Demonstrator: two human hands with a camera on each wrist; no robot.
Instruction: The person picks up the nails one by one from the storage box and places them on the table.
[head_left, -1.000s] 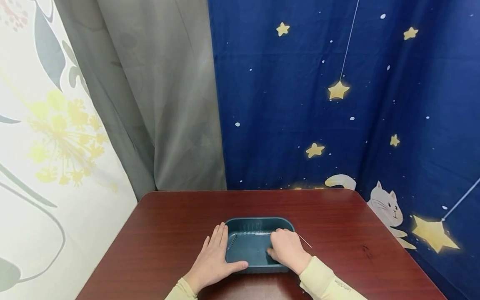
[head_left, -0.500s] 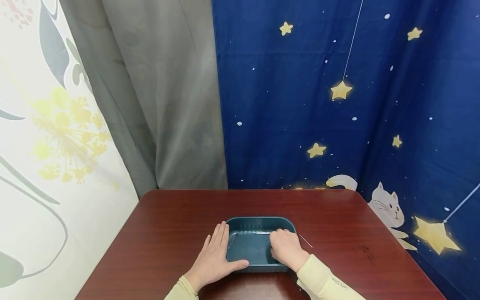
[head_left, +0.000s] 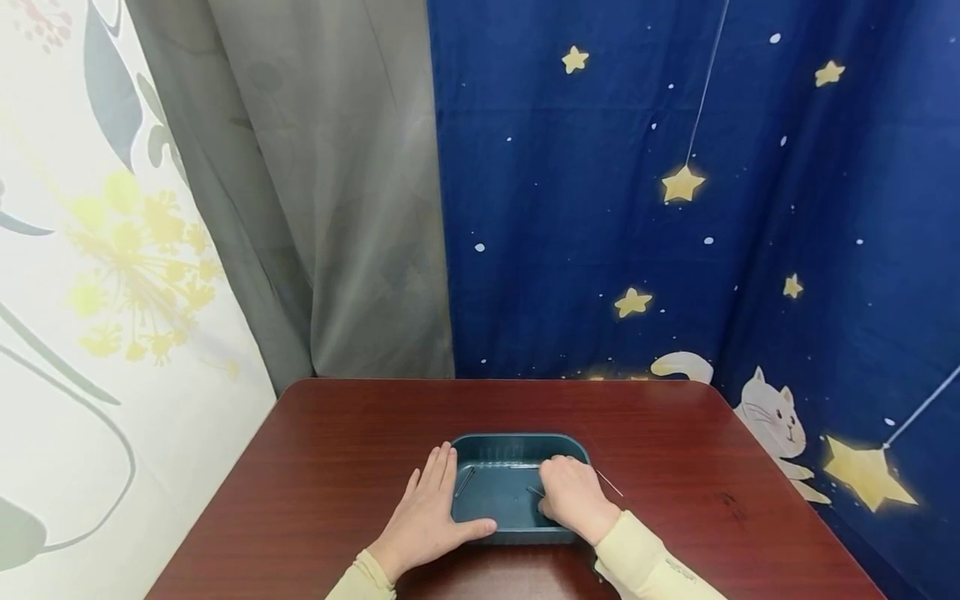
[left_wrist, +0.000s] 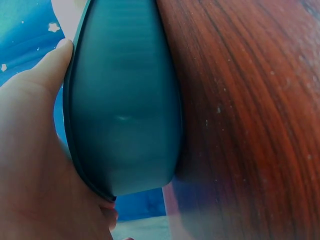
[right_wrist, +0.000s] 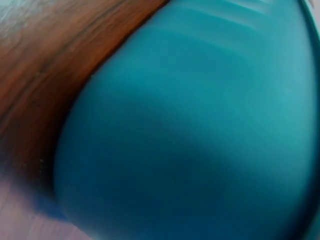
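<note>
Nearest, the left hand (head_left: 429,523) is spread with straight fingers along the left end of a dark teal tray (head_left: 517,537), thumb on its front rim, its grip closed round nothing. The right hand (head_left: 576,498) reaches into the tray's right end, fingers curled; a short dark piece (head_left: 535,491) shows beside them, but their tips are hidden, so I cannot tell whether that grip pinches it. The tray sits about midway between the left and right edges of the counter (head_left: 360,425). Inside, a thin dark rod (head_left: 465,482) slants near the left end; a pale rod (head_left: 524,467) lies along the back wall. Beyond the right end shows a thin stick (head_left: 610,483). The counter's back edge is well apart.
</note>
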